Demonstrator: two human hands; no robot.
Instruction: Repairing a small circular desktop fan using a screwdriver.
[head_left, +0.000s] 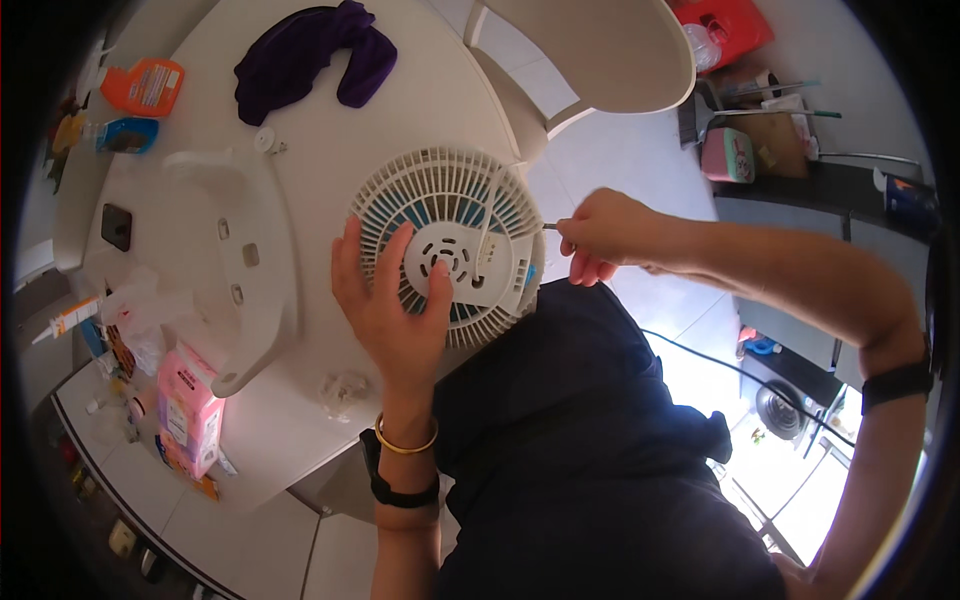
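Fan (465,240), white, slatted, bluish inside, left hand (396,312) splayed across, right hand (606,234) gripping rod (550,226)

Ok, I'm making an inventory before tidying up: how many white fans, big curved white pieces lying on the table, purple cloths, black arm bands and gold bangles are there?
White fan: 1
Big curved white piece: 1
Purple cloth: 1
Black arm bands: 2
Gold bangle: 1
Total: 6
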